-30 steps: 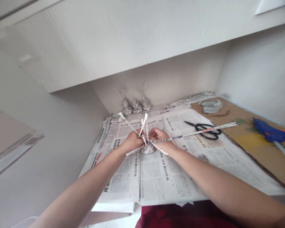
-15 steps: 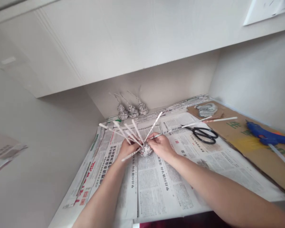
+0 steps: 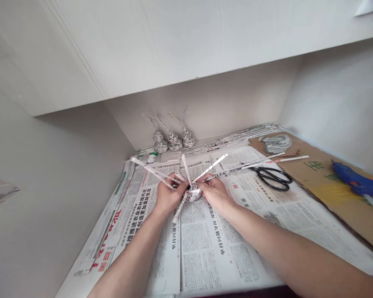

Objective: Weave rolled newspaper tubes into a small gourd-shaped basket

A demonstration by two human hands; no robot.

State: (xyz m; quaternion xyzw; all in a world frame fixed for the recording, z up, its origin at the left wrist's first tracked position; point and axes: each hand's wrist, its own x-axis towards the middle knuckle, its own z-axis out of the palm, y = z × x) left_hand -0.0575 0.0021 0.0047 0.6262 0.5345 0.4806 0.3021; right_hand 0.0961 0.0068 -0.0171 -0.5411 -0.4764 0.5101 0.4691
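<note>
A small round woven piece of rolled newspaper [image 3: 193, 194] is held between my two hands above the newspaper sheets. Several paper sticks fan out from it, one pointing toward me [image 3: 179, 209] and one up to the right [image 3: 216, 165]. My left hand [image 3: 169, 194] pinches at the left side of the piece, fingers closed around the base of the sticks. My right hand [image 3: 216, 192] is closed on a long paper stick [image 3: 233, 169] that stretches away to the right, its fingers touching the piece's right side. The fingertips partly hide the weave.
Newspaper sheets [image 3: 202, 248] cover the table. Black-handled scissors [image 3: 273, 179] lie to the right, near cardboard [image 3: 317, 182] bearing a blue glue gun [image 3: 356, 178] and a crumpled grey cloth-like bundle [image 3: 276, 143]. Three gourd-shaped woven pieces [image 3: 174, 141] and a bundle of paper sticks [image 3: 230, 138] lie along the back.
The sticks around the woven piece have shifted; the near one now points more toward me, and the upper right one leans further right. The view has moved slightly.
</note>
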